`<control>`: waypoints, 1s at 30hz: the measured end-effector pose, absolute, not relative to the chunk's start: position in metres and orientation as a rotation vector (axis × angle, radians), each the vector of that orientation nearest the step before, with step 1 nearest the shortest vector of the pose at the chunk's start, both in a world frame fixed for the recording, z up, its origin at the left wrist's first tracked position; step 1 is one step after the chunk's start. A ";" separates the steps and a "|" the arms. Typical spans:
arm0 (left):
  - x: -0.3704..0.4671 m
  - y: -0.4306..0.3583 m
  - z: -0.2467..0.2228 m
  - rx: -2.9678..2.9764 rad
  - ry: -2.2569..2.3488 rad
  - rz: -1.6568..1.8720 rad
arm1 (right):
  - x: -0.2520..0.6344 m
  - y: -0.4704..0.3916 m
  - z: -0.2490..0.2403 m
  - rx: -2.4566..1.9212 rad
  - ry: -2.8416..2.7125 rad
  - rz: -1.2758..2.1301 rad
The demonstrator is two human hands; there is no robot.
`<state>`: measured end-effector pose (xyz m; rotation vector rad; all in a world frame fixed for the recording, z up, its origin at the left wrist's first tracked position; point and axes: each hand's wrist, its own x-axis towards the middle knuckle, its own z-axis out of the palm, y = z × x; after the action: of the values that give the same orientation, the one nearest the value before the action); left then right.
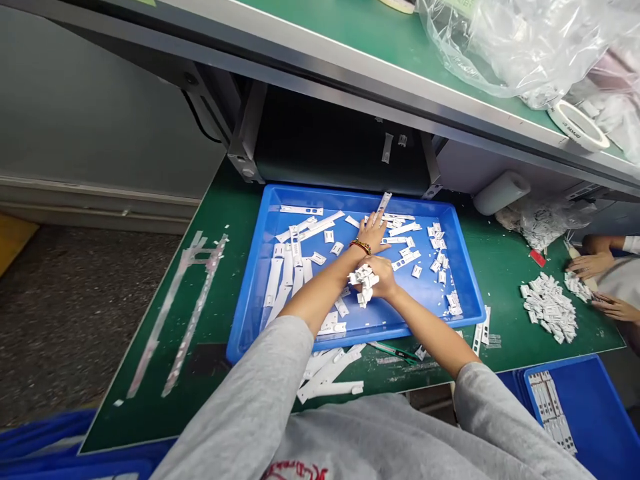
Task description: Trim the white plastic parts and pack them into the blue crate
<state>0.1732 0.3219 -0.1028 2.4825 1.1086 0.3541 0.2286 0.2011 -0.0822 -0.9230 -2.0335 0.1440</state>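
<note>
My left hand (371, 235), with a beaded bracelet at the wrist, reaches to the far side of a blue tray (350, 332). Its fingers are spread over white plastic strips (397, 222), and one strip (384, 202) leans on the tray's back rim by the fingertips. Just nearer to me, my right hand (381, 277) is closed around a bunch of small white plastic pieces (364, 283). Long white strips (280, 277) lie along the tray's left side. More small white pieces (437, 243) are scattered at its right.
A conveyor belt (320, 143) ends behind the tray, under a green shelf (320, 20). On the bench, white strips (330, 377) and a green-handled tool (395, 352) lie before the tray. A pile of small pieces (550, 307) sits right, near another person's hands (593, 263).
</note>
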 end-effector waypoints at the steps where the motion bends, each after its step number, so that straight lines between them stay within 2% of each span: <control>1: 0.171 0.321 -0.104 2.491 1.070 0.360 | 0.229 0.201 -0.081 -0.940 -2.027 0.160; 6: 0.158 0.305 -0.102 2.531 0.924 0.461 | 0.229 0.201 -0.078 -0.954 -1.995 0.193; 10: 0.146 0.301 -0.096 2.503 1.015 0.608 | 0.230 0.200 -0.077 -0.927 -1.976 0.166; 14: 0.114 0.317 -0.091 2.292 1.518 0.757 | 0.233 0.200 -0.079 -1.002 -1.951 0.164; 16: 0.093 0.328 -0.091 2.108 1.807 0.722 | 0.234 0.200 -0.080 -1.047 -1.933 0.172; 18: 0.074 0.337 -0.091 2.055 1.859 0.675 | 0.234 0.200 -0.082 -1.095 -1.935 0.211; 23: 0.053 0.345 -0.082 2.060 1.758 0.635 | 0.232 0.199 -0.084 -1.206 -1.939 0.314; 25: 0.050 0.344 -0.073 2.001 1.725 0.722 | 0.232 0.200 -0.085 -1.247 -1.924 0.325; 28: 0.044 0.339 -0.058 1.384 1.498 1.162 | 0.234 0.200 -0.085 -1.339 -1.868 0.364; 30: 0.039 0.332 -0.048 0.934 1.277 1.321 | 0.234 0.200 -0.082 -1.407 -1.765 0.479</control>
<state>0.0387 0.3316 -0.0479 0.9338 1.2774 1.3211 0.2336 0.2002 -0.0816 -1.4072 -1.7653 0.4785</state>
